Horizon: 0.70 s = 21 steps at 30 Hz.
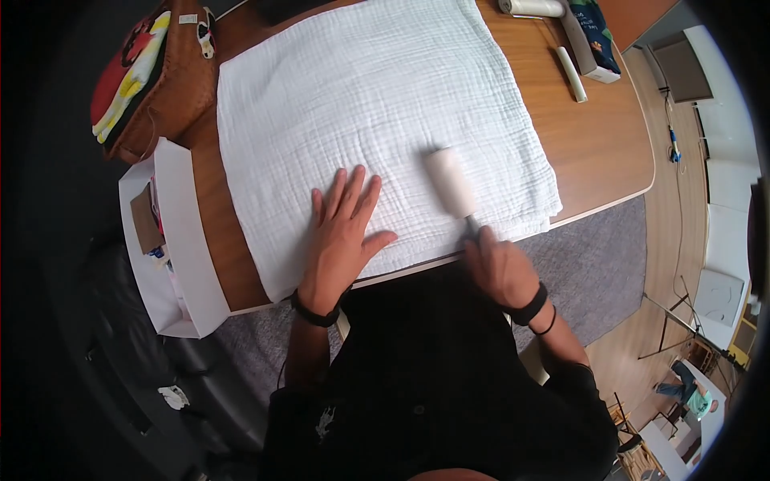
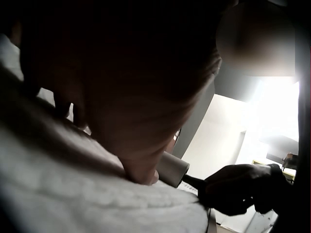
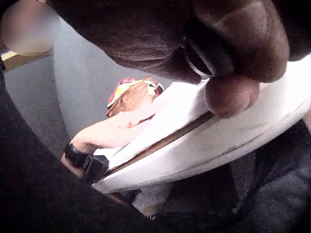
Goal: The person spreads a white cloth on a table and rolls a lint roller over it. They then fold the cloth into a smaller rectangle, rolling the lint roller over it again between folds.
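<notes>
A white crinkled cloth [image 1: 369,96] lies spread over the wooden table. On its lower left part the left hand [image 1: 341,240] rests palm down with fingers spread. The right hand [image 1: 505,268] grips the dark handle of a white lint roller [image 1: 451,183], whose roll is over the cloth's lower right part, blurred. In the left wrist view the roller [image 2: 174,169] and the right hand [image 2: 238,188] show beyond the left hand [image 2: 121,92]. The right wrist view shows the right hand [image 3: 228,43] curled round the dark handle, and the left hand [image 3: 114,131] on the cloth.
A brown basket [image 1: 184,76] with colourful cloths stands at the table's upper left, a white open box [image 1: 188,232] below it. At the upper right are a white tube [image 1: 571,74], another roll [image 1: 532,7] and a dark-printed box [image 1: 593,40]. A person [image 1: 691,391] is far off at the right.
</notes>
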{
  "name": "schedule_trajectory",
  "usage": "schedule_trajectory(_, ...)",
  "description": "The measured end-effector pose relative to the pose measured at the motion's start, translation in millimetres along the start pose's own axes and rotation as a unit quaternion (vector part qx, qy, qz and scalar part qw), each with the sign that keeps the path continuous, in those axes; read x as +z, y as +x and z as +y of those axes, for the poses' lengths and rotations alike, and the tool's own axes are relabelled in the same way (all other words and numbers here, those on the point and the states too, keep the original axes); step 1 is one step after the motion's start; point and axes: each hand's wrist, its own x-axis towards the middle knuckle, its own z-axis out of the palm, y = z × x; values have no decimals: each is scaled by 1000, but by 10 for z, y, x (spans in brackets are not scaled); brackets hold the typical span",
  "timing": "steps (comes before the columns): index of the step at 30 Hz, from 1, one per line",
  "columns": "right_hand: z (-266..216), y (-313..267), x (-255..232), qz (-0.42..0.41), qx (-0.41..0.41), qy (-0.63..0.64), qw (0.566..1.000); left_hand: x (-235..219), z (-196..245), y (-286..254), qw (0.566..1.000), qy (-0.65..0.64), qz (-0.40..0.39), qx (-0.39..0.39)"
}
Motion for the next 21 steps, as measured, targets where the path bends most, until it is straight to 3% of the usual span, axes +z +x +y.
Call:
schedule_trajectory(3, 232, -12, -72, 60, 11, -54, 997, 4, 6, -19, 1000, 10, 0, -5)
schedule_trajectory(5, 312, 49, -231, -64, 199, 46, 977, -6, 16, -14, 1000, 8, -6, -9)
schedule_trajectory(10, 474, -29, -343, -66, 264, 42, 961, -10, 31, 6, 1000, -13, -18, -11)
schedule_trajectory(13, 533, -101, -308, -43, 234, -2, 971, -6, 45, 7, 1000, -8, -20, -15)
schedule_trajectory(21, 458, -34, -332, -56, 264, 3, 963, -6, 48, 1, 999, -15, -33, -20)
